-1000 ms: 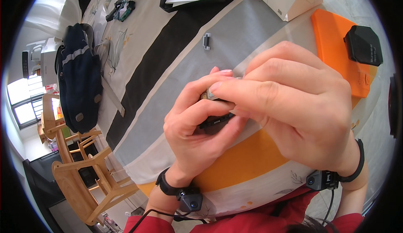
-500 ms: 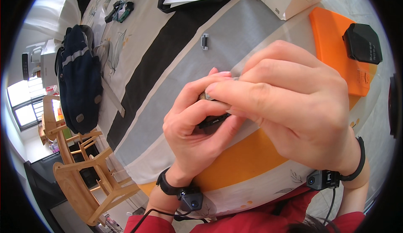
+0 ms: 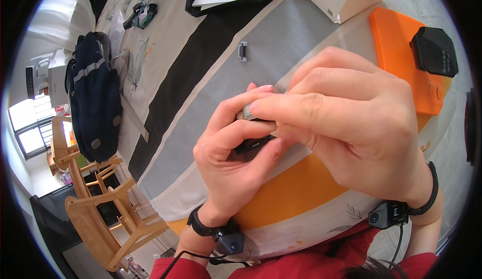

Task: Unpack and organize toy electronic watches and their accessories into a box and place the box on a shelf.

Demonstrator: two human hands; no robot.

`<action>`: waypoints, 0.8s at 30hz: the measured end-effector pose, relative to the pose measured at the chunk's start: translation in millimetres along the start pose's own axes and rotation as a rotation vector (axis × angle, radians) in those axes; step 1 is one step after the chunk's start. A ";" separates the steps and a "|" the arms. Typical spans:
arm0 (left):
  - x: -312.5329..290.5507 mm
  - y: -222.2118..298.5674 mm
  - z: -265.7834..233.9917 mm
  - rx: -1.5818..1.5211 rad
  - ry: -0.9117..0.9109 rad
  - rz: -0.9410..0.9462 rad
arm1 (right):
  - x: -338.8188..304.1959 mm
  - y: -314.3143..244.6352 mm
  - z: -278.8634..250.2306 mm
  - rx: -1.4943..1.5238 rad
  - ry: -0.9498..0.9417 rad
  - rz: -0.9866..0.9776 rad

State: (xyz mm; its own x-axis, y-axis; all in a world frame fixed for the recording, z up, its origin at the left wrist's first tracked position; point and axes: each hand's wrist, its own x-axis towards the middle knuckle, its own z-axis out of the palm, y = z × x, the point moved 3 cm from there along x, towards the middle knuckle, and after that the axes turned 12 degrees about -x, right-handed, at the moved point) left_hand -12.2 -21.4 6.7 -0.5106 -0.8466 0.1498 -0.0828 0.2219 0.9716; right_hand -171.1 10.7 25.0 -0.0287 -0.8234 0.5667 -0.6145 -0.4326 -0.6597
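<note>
Little has moved over the last second: the right hand (image 3: 359,123) has shifted slightly toward 9 o'clock, while the left hand (image 3: 228,151) keeps its grip. Beneath them, the table (image 3: 281,33) ends in a curved edge from 8 round to 6 o'clock; striped cloth leaves open room toward 11. An orange case (image 3: 396,48) bounds the space at 2 o'clock, a black tray (image 3: 191,0) at 11. Both hands meet mid-view, left fingers wrapped around a small dark object (image 3: 248,145), right fingertips at its upper end; whether they pinch it, I cannot tell. A grey-and-black clip (image 3: 243,51) lies at 12, well apart.
</note>
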 end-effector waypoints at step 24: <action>-5.7 1.9 4.7 -0.065 0.114 -0.183 | -6.1 5.3 4.7 0.069 0.108 -0.024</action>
State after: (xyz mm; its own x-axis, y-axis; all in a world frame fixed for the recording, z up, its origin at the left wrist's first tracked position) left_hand -13.5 -13.9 6.8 -0.3914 -0.9201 -0.0141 -0.1078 0.0306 0.9937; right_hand -170.5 11.6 15.7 -0.1018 -0.7700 0.6299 -0.5604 -0.4788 -0.6758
